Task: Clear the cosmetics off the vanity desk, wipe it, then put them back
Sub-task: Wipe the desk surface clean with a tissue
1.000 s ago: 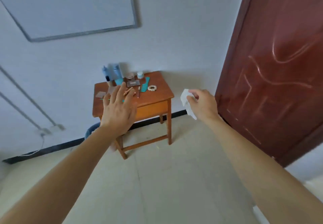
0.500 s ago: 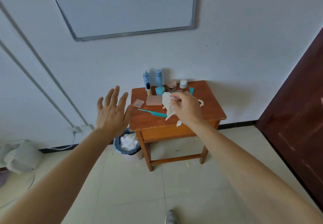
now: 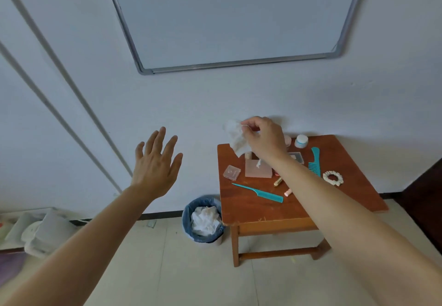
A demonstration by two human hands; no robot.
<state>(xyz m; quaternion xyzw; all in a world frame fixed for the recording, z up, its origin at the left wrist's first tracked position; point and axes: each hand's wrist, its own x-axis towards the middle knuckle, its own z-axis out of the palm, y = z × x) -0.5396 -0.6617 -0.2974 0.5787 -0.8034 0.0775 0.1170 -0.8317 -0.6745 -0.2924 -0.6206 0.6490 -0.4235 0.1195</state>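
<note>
Over the tabletop (image 3: 334, 200) at its 11 o'clock corner, the right hand (image 3: 263, 138) pinches a limp, light tissue (image 3: 235, 136); the left hand (image 3: 155, 164) hangs spread, empty. Small rigid cosmetics (image 3: 258, 169) likely lift easily by their sides.

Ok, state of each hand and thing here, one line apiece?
left hand: open, empty, raised beside the desk
right hand: pinching a tissue
tissue: crumpled, hanging above the desk
desk: not yet cleared
tail comb: lying flat
wide comb: lying flat
scrunchie: lying flat
jar: upright, lid on
bin: holds crumpled tissue
</note>
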